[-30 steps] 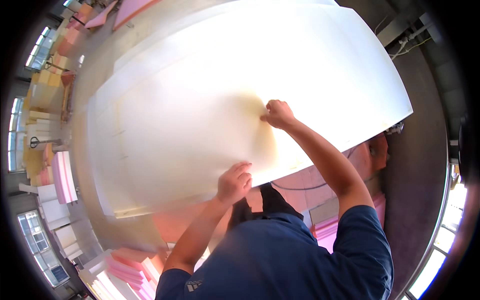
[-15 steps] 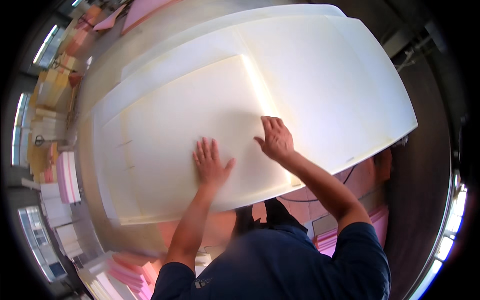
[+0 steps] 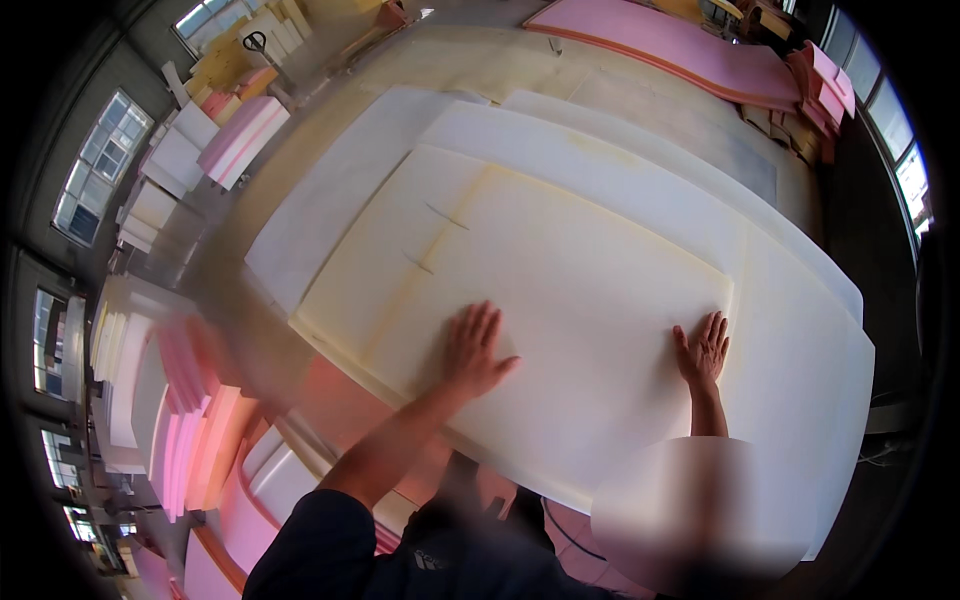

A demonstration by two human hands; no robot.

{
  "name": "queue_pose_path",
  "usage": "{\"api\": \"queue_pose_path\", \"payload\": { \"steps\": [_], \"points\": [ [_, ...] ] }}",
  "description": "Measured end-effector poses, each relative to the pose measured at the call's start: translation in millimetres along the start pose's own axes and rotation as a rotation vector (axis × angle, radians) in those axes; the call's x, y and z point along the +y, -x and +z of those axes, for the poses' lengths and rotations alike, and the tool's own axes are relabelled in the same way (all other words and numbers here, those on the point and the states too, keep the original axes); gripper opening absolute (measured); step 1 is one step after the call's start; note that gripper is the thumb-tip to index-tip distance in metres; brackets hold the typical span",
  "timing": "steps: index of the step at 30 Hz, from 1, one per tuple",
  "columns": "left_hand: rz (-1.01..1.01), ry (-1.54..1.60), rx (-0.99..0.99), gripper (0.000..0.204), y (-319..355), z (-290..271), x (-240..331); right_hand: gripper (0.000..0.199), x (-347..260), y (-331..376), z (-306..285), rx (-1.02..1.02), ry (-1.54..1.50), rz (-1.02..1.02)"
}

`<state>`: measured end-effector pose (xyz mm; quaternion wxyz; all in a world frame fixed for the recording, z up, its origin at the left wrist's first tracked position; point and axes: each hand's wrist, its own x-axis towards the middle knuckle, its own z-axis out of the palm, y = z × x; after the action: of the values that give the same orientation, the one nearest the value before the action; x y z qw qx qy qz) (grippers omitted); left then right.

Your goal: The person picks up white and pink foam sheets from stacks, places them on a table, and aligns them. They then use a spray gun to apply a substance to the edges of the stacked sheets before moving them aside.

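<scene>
Far left, we list stacks of pink foam slabs (image 3: 185,420) and white foam blocks (image 3: 120,350) standing on edge near the windows; further up, more white and pink foam blocks (image 3: 235,135) lie on the floor.

Centre, we list the cream foam sheet (image 3: 560,300), lying flat as the top layer of a pile; two short slits show in its upper left part. Beneath it we see larger white foam sheets (image 3: 800,330) jutting out on the far and right sides.

Our left hand (image 3: 475,350) lies palm down on the cream sheet near its near edge, fingers spread and flat, gripping nothing.

Our right hand (image 3: 703,350) lies palm down just inside the sheet's right edge, fingers stretched out and slightly fanned, also clasping nothing. The two hands are well apart.

Top right, we list a long pink foam panel (image 3: 680,45) lying on the floor.
</scene>
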<state>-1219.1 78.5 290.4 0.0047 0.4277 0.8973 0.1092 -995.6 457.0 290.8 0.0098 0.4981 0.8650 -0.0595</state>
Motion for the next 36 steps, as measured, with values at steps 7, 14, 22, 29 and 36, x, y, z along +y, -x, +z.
{"api": "queue_pose_path", "payload": {
  "steps": [7,14,22,29,36],
  "points": [
    [-0.085,-0.096,-0.012,0.093,3.5,-32.6,-131.5,0.097,-119.4,-82.5,24.1,0.018,0.026,0.156],
    [-0.068,0.104,-0.026,0.093,3.2,-45.1,-125.4,0.092,-414.1,-94.4,52.7,0.092,-0.037,-0.397],
    [-0.086,0.205,0.013,0.099,5.5,-44.3,-132.1,0.088,-487.9,-16.1,59.0,0.040,-0.124,-0.638],
    [-0.166,0.520,0.142,0.102,21.4,-38.5,-149.9,0.089,-463.7,96.6,47.1,-0.068,-0.081,-0.946],
    [-0.087,0.019,-0.107,0.102,31.8,-57.2,-171.7,0.089,-448.3,88.8,36.5,-0.137,-0.123,-0.937]
  ]
}}
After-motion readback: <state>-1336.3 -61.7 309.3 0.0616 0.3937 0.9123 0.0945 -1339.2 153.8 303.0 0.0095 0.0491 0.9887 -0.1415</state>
